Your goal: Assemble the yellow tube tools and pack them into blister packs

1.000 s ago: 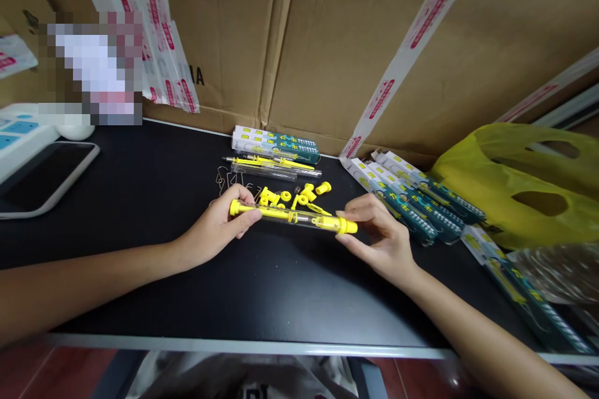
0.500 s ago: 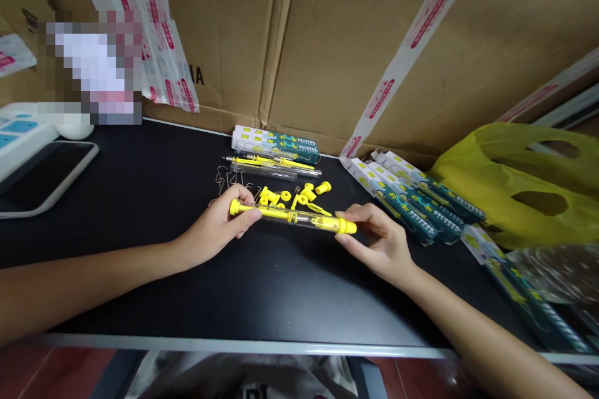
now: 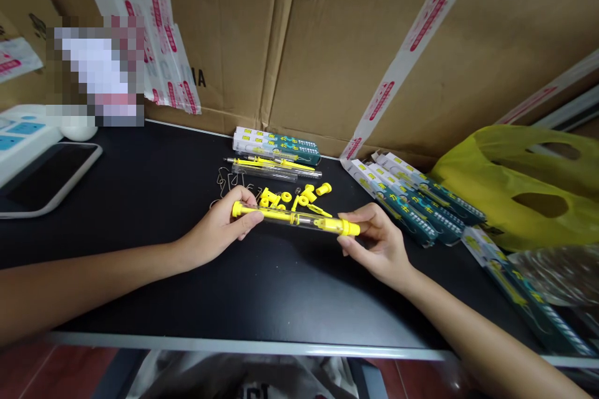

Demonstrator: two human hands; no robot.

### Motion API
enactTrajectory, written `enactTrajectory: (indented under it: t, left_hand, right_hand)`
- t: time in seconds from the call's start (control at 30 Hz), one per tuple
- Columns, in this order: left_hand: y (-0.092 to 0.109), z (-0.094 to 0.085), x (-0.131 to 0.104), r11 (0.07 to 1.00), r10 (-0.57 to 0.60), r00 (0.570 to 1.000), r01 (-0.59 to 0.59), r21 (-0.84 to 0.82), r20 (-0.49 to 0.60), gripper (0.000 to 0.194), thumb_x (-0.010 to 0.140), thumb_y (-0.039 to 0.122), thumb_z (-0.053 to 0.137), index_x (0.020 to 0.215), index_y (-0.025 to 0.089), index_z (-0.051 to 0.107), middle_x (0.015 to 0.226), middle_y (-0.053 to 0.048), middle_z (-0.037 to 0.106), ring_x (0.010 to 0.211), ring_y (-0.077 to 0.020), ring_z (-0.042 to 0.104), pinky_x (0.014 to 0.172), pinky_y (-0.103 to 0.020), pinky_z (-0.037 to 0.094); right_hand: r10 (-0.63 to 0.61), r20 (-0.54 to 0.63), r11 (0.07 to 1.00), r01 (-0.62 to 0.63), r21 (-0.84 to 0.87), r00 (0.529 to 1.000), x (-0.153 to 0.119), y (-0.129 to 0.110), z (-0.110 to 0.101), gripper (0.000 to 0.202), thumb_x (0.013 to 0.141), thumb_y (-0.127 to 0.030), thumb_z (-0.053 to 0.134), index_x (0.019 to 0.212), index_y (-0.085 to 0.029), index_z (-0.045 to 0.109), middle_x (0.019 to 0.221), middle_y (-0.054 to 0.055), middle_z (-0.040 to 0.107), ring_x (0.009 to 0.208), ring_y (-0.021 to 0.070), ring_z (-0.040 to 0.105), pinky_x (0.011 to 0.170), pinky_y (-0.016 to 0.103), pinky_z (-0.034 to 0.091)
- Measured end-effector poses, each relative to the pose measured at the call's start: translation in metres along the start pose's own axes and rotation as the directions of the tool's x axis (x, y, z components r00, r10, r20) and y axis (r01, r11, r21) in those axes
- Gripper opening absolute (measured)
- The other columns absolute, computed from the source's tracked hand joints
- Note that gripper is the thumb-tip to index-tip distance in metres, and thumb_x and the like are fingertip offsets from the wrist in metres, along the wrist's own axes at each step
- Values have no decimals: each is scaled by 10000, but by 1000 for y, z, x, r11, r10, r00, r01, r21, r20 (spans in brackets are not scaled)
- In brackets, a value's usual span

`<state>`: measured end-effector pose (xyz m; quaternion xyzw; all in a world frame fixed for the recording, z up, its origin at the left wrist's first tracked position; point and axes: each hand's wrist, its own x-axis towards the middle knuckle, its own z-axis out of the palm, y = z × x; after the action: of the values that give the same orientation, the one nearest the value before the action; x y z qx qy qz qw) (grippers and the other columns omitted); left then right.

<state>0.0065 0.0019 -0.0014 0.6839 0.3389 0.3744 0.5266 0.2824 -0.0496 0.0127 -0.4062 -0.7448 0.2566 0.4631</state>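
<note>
Head view: the left hand (image 3: 234,221) and right hand (image 3: 377,240) pinch opposite ends of a clear tube (image 3: 296,218) with yellow fittings, between thumb and fingers. The tube lies nearly level above the black tabletop (image 3: 262,299). Just beyond it are loose yellow parts (image 3: 302,197); farther back, printed boxes (image 3: 276,144). A yellow bag (image 3: 515,181) occupies the right side.

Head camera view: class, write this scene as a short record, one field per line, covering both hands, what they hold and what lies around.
Left hand: grips the left end of a clear tube
Right hand: fingers at its right end
Tube contents: yellow and metallic parts
Tube ends: both yellow
Just beyond tube: loose yellow pieces
Farther right: printed boxes, yellow bag
Far left: phone, screen dark
Surface: black tabletop
</note>
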Motion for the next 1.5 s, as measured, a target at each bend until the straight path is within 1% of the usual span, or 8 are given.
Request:
enactTrajectory:
  t: [0.4, 0.53, 0.63, 0.8, 1.13, 1.2, 1.3, 1.5]
  left_hand:
    - [2, 2, 0, 999, 0, 1000, 0, -49, -8, 212, 889, 372, 512, 865, 192, 403, 619, 79, 433, 522, -59, 404, 511, -203, 355]
    - [3, 1, -1, 999, -11, 1000, 11, -42, -13, 210, 885, 360, 518, 852, 188, 401, 615, 80, 439, 522, -56, 410, 507, -198, 357]
    - [2, 2, -1, 999, -10, 1000, 9, -45, -10, 215, 886, 366, 520, 854, 189, 401, 617, 81, 442, 523, -55, 413, 510, -198, 365]
    - [1, 2, 1, 1000, 7, 1000, -7, -29, -9, 228, 888, 385, 520, 859, 190, 405, 610, 82, 442, 520, -54, 413, 508, -198, 363]
    - [0, 0, 0, 1000, -3, 1000, 3, -18, -6, 228, 889, 384, 520, 862, 191, 403, 611, 82, 442, 522, -54, 416, 505, -197, 363]
    - [1, 1, 0, 1000, 2, 1000, -2, -20, -2, 228, 889, 383, 520, 858, 190, 403, 607, 83, 440, 520, -54, 415, 503, -196, 361]
    - [1, 1, 0, 1000, 5, 1000, -5, -26, 6, 227, 891, 384, 516, 859, 191, 402, 614, 82, 440, 522, -54, 414, 508, -198, 367]
    - [0, 1, -1, 999, 6, 1000, -6, -37, 8, 213, 893, 370, 514, 862, 193, 400, 618, 83, 438, 519, -54, 410, 503, -197, 359]
  right_hand:
    - [-35, -11, 994, 34, -107, 999, 0, 4, -5, 236, 792, -198, 675, 1015, -224, 601, 571, -48, 512, 465, 110, 477, 454, 249, 404]
    - [-205, -13, 958, 198, -207, 979, 6, 4, -8, 250, 752, -160, 702, 987, -217, 636, 744, 9, 528, 681, 154, 514, 608, 300, 438]
    - [-251, -2, 944, 244, -223, 968, 9, 3, -8, 261, 743, -123, 700, 977, -214, 627, 871, 46, 566, 811, 183, 535, 711, 335, 456]
    - [-205, 10, 971, 205, -124, 979, 6, 4, -4, 261, 773, -93, 652, 988, -216, 570, 885, 48, 588, 796, 168, 561, 701, 310, 483]
    - [-105, -12, 989, 104, -102, 994, 0, 2, -1, 178, 808, -191, 647, 949, -219, 542, 846, 33, 585, 645, 124, 592, 594, 247, 528]
    - [-60, -2, 996, 60, -62, 998, -1, 1, 0, 176, 814, -200, 644, 942, -224, 526, 842, 30, 605, 595, 113, 593, 530, 227, 506]
    - [7, 33, 1000, -7, 19, 999, -2, 0, 1, 195, 834, -176, 617, 978, -236, 501, 699, -24, 573, 510, 96, 569, 465, 204, 447]
    - [34, 42, 997, -37, 72, 999, -3, 0, 2, 220, 828, -154, 620, 989, -236, 496, 635, -54, 522, 483, 92, 543, 457, 212, 415]
